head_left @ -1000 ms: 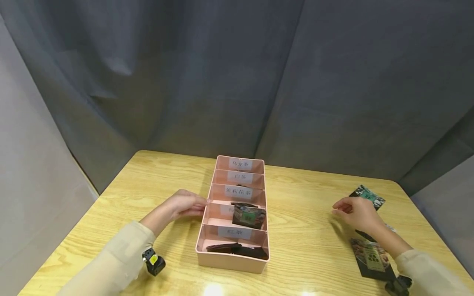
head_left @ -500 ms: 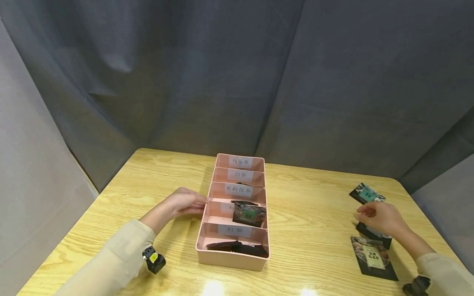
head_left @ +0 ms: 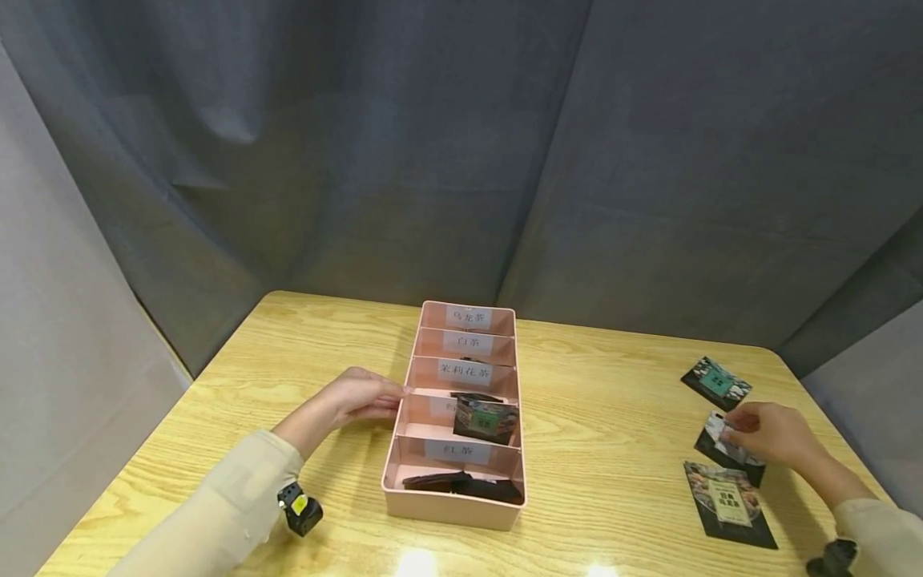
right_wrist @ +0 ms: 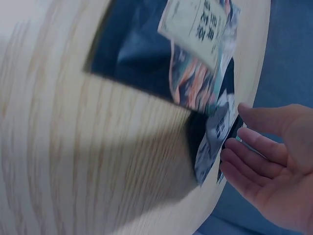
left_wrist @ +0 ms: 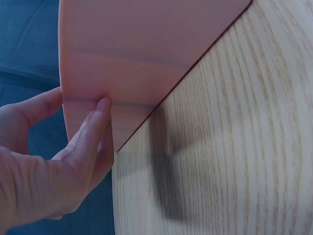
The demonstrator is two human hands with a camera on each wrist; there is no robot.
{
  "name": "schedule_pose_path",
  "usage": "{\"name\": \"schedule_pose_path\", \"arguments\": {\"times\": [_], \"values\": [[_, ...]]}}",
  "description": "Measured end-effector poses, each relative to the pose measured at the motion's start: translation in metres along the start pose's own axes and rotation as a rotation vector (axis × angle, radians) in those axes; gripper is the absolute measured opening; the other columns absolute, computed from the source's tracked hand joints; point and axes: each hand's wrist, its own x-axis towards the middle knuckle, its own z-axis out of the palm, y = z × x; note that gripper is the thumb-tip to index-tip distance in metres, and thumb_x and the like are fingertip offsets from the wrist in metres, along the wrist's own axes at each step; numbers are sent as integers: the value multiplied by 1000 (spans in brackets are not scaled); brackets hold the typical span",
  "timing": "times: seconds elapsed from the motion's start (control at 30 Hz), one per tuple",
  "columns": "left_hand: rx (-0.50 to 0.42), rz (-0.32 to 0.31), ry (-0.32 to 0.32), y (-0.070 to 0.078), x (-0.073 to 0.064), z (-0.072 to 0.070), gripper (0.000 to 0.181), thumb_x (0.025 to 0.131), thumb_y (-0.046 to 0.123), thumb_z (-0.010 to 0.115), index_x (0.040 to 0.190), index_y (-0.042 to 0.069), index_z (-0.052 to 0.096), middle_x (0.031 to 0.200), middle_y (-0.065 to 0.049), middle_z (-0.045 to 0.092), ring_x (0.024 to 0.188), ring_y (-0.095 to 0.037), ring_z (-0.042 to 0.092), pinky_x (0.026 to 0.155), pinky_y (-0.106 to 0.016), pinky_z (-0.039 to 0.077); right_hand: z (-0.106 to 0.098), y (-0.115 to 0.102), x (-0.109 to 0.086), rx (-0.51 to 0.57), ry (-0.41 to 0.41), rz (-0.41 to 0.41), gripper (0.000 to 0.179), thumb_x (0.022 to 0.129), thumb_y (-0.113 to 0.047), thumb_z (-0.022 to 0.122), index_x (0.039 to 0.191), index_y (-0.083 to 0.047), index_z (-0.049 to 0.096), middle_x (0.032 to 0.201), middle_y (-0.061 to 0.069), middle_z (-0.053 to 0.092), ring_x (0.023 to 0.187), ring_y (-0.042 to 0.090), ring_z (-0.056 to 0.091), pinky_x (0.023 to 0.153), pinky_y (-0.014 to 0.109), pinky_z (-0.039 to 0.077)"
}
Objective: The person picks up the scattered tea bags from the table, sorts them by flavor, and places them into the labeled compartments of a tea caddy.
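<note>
A pink divided box point(head_left: 450, 513) stands lengthwise on the table, with paper labels in its compartments. My left hand point(head_left: 364, 395) holds its left wall; in the left wrist view the fingers point(left_wrist: 93, 122) lie against the outer side and the thumb reaches over the rim. My right hand point(head_left: 771, 433) is over a black-and-white tea sachet point(head_left: 714, 433) at the table's right, thumb and fingers apart, fingers loosely bent. In the right wrist view, that hand point(right_wrist: 274, 161) is beside the sachet point(right_wrist: 215, 132); whether it touches cannot be told.
A sachet with a yellowish label point(head_left: 730, 505) lies nearer, a green-labelled sachet point(head_left: 716, 382) farther back. Another sachet point(head_left: 485, 421) leans in the box's second-nearest compartment. Dark sachets point(head_left: 490, 487) lie in the nearest one. Grey curtain point(head_left: 461, 160) hangs behind the table.
My right hand has moved right, from the bare table to over the middle sachet, and the sachets show more fully. The left hand and the box have stayed put.
</note>
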Motion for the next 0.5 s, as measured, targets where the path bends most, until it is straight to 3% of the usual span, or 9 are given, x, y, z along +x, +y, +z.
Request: {"name": "schedule_pose_path", "arguments": {"times": [0.2, 0.5], "values": [[-1, -2, 3, 1, -2, 1, 35, 89, 6, 64, 116, -17, 58, 102, -18, 73, 89, -16, 72, 85, -30, 62, 0, 19, 1, -26, 1, -16, 38, 75, -22, 78, 95, 8, 67, 85, 21, 69, 72, 30, 64, 60, 44, 54], [2, 2, -5, 0, -2, 1, 37, 89, 7, 64, 116, -17, 58, 100, -16, 74, 87, -14, 71, 83, -28, 62, 4, 30, 3, 5, -78, 24, 51, 73, -27, 81, 100, 12, 64, 90, 26, 68, 78, 35, 64, 66, 49, 56]]}}
